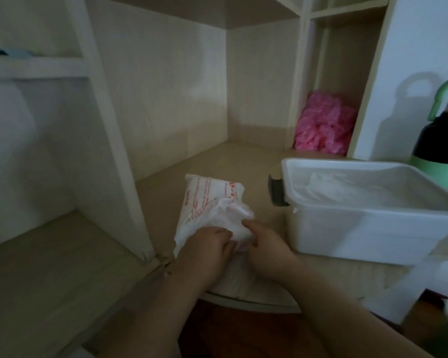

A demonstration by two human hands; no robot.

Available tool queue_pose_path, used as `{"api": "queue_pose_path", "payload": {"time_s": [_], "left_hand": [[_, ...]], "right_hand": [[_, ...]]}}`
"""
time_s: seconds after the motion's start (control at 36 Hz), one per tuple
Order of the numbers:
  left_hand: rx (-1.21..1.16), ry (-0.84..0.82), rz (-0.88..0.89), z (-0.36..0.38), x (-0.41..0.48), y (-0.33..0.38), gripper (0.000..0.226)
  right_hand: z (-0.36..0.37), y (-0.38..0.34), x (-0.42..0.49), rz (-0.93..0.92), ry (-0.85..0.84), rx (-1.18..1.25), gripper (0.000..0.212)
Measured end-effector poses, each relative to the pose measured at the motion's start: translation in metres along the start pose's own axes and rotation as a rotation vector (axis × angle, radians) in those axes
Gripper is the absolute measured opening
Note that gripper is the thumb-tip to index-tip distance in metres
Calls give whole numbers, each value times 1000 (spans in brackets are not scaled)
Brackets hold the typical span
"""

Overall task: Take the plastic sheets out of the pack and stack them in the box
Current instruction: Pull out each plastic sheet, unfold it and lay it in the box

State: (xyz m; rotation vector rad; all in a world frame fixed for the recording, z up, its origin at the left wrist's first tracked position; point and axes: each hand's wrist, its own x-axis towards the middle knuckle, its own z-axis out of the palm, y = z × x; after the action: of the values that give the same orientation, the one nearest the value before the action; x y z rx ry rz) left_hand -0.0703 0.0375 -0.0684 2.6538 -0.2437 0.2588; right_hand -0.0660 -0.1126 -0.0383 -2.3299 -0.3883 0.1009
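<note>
Right now the left grip (204,250) curls round the near end of the pack (207,197), which lies by the front edge of the tabletop (256,161). The right grip (269,250) pinches plastic sheets (233,220) bunched at its mouth; the white box (360,228) stands just beside, toward the right edge.

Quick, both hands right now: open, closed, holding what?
Left hand: grips the pack at its open end.
Right hand: index finger on the plastic sheets; grip cannot be told.
</note>
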Motion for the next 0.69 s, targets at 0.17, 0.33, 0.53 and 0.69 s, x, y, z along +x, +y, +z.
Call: {"api": "queue_pose_path", "payload": {"time_s": [0.17,0.33,0.53,0.69], "left_hand": [[-40,137,110,-4,2,7,20],[-385,277,-16,-7,-3,9,6],[-476,251,-56,-6,-8,9,2],[-141,229,79,4,1,14,22]], "right_hand": [[1,13,7,0,-28,-33,53],[4,20,3,-1,118,-4,49],[12,22,-1,-93,181,-63,58],[13,23,1,-106,202,-73,55]]}}
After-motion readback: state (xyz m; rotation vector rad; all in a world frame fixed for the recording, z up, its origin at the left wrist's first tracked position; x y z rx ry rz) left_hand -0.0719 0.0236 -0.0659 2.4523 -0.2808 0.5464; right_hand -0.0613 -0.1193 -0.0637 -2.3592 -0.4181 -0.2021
